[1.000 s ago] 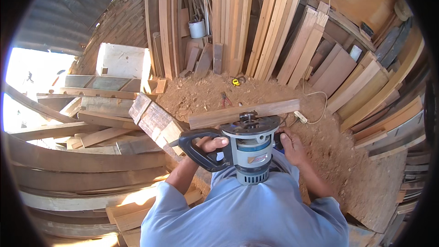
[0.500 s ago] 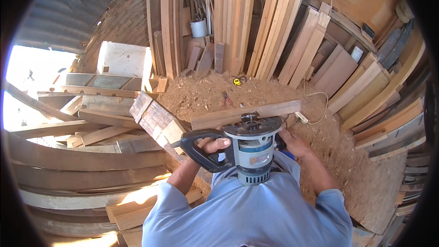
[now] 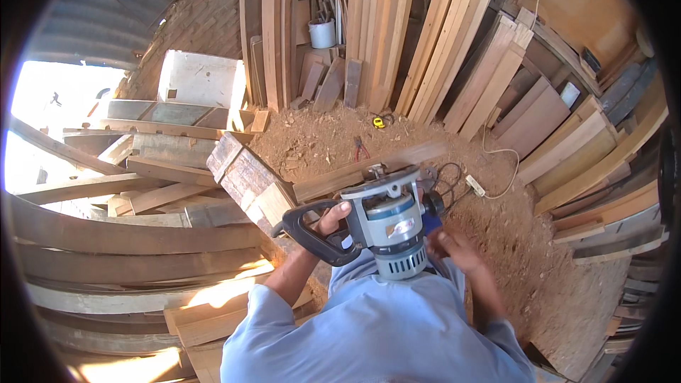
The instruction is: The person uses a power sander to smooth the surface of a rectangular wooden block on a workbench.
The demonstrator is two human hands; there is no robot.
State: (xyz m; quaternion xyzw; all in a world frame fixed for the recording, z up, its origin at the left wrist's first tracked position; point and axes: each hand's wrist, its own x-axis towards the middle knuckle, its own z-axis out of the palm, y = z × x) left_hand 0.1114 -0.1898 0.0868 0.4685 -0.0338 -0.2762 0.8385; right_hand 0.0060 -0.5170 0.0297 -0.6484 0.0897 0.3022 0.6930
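Note:
I hold a grey and blue electric router [image 3: 389,224] in front of my chest, tilted with its base [image 3: 383,179] facing away. My left hand [image 3: 330,218] grips its black loop handle [image 3: 306,232]. My right hand [image 3: 448,243] is on the far right side of the motor body, partly hidden behind it. Just beyond the tool a long wooden plank [image 3: 369,171] lies across a weathered timber block [image 3: 248,183]. A black cord [image 3: 447,174] loops beside the tool's base.
Sawdust-covered dirt floor [image 3: 333,135] with pliers [image 3: 360,147] and a yellow tape measure [image 3: 379,122]. A white power strip [image 3: 475,185] lies to the right. Boards lean along the back and right walls; curved timbers [image 3: 128,234] are stacked on the left. A white bucket [image 3: 322,32] stands at the back.
The router has tipped up and shifted slightly right off the plank. My right hand slid lower along its side. The left hand kept its grip on the handle.

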